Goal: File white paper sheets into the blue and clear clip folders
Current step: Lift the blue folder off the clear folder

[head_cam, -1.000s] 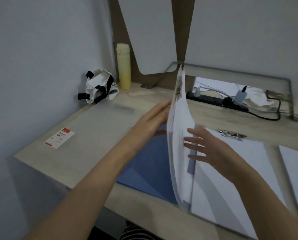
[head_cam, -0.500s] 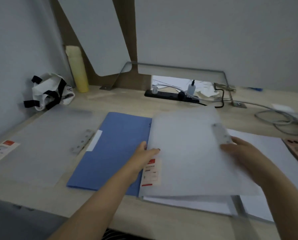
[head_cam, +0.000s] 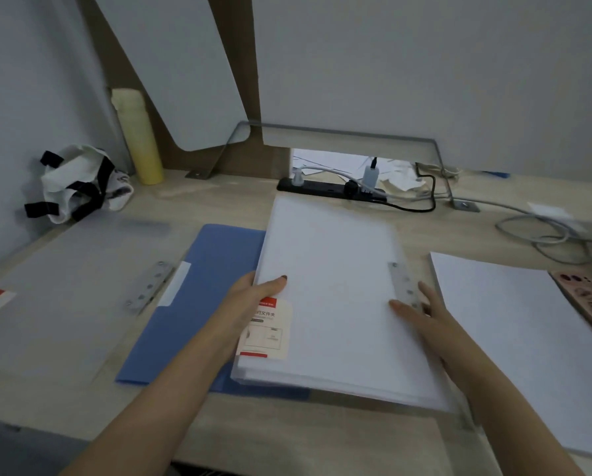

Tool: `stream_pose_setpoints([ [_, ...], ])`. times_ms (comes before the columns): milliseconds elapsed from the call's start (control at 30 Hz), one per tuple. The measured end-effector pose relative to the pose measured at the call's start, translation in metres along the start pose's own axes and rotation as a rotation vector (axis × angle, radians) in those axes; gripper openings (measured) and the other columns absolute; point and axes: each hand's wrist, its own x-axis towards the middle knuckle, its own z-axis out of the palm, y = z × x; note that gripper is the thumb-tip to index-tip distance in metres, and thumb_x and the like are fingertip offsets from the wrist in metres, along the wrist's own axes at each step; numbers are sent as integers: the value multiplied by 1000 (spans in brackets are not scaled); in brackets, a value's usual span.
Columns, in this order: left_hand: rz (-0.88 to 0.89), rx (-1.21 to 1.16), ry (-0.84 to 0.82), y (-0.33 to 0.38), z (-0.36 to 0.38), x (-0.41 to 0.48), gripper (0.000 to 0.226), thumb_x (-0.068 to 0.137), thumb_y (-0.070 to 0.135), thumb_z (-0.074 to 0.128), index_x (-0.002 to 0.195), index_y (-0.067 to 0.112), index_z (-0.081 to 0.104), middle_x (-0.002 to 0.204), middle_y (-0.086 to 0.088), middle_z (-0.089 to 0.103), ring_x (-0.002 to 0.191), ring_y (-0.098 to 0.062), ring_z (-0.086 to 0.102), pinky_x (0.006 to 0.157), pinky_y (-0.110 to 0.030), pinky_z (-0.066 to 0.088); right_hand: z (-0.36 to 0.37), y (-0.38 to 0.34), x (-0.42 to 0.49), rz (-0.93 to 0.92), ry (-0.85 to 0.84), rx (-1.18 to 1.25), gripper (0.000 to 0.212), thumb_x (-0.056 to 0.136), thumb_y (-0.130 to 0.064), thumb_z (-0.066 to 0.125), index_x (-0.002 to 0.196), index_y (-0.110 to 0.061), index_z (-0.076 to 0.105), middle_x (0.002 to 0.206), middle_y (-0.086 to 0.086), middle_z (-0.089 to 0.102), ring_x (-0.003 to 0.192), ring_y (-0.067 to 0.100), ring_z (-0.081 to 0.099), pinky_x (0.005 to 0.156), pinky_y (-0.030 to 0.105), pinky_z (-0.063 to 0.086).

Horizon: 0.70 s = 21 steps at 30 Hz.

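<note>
Clear folder [head_cam: 332,286]: now shut flat over sheets [head_cam: 322,381], I judge it filed. Left hand [head_cam: 253,298] pinches edge; right hand [head_cam: 423,312] presses, fingers straight.

Pretty sure this is an office-type workstation, some kind of cubicle desk. You've got a pale wood-look desk [head_cam: 219,207] boxed in by plain grey partition panels [head_cam: 425,80] at the back and left, with a metal bracket [head_cam: 439,159] bolted down at the rear. A black power strip [head_cam: 317,187] sits at the back with chargers plugged in and cables [head_cam: 545,235] trailing off right. The rest is stationery: a blue clip folder [head_cam: 212,286], a clear clip folder [head_cam: 332,286] and a stack of white paper [head_cam: 514,338]. Someone's yellow bottle [head_cam: 138,139] and tote bag [head_cam: 78,183] are parked in the corner.
</note>
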Motion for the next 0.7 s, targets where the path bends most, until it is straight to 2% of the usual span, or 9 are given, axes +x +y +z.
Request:
stream_pose_setpoints([
  [33,29,-1,4,4,-6,-1,20,85,27,63,102,15,61,72,-5,69,49,-12,66,45,-22,52,2,-1,1,10,-37,111,71,84,-32,63,144,-25,26,128,4,53,106,26,60,92,39,49],
  [133,86,38,19,14,-24,-8,21,85,31,62,104,21,59,77,-2,71,55,-13,68,51,-25,54,11,-4,5,-16,-196,343,46,84,-20,60,128,-12,52,113,6,70,91,22,70,76,31,58],
  [233,118,211,70,14,-41,-7,23,90,33,56,108,19,57,90,-2,70,69,-12,66,60,-22,51,22,-8,9,-70,-198,417,34,84,-15,58,118,-14,60,106,8,72,85,23,70,70,31,59],
  [267,160,346,131,10,-49,-3,26,91,31,54,113,17,56,103,-4,67,80,-11,65,67,-20,51,26,-8,10,-79,-199,418,32,84,-14,57,117,-15,61,106,9,72,85,25,70,70,33,59],
  [333,214,593,339,-3,-70,6,41,91,27,54,129,12,47,135,-9,45,115,-20,53,95,-26,45,32,-8,13,-79,-193,403,31,85,-12,57,115,-17,62,104,10,73,83,26,69,71,35,58],
  [400,148,650,465,-14,-86,8,53,90,26,55,137,8,38,143,-14,30,130,-30,39,106,-38,33,36,-4,16,-59,-165,366,30,85,-11,58,114,-17,62,101,11,73,80,27,69,71,35,56],
  [533,-59,579,408,-19,-99,11,59,90,23,55,142,6,31,146,-14,31,127,-31,42,101,-37,37,35,5,22,-8,-140,299,28,85,-11,57,113,-15,63,97,10,73,78,26,70,69,35,54],
  [633,-88,309,334,-10,-105,13,38,90,15,54,124,-2,53,106,-12,62,84,-21,59,64,-25,44,31,8,26,5,-138,235,25,86,-12,56,110,-16,64,93,9,74,80,27,69,73,37,53],
  [700,-128,121,254,-8,-105,9,27,90,14,54,112,-1,61,91,-9,67,75,-20,62,63,-25,46,28,9,27,20,-142,199,25,87,-13,55,111,-16,63,98,11,73,86,31,67,77,39,52],
])
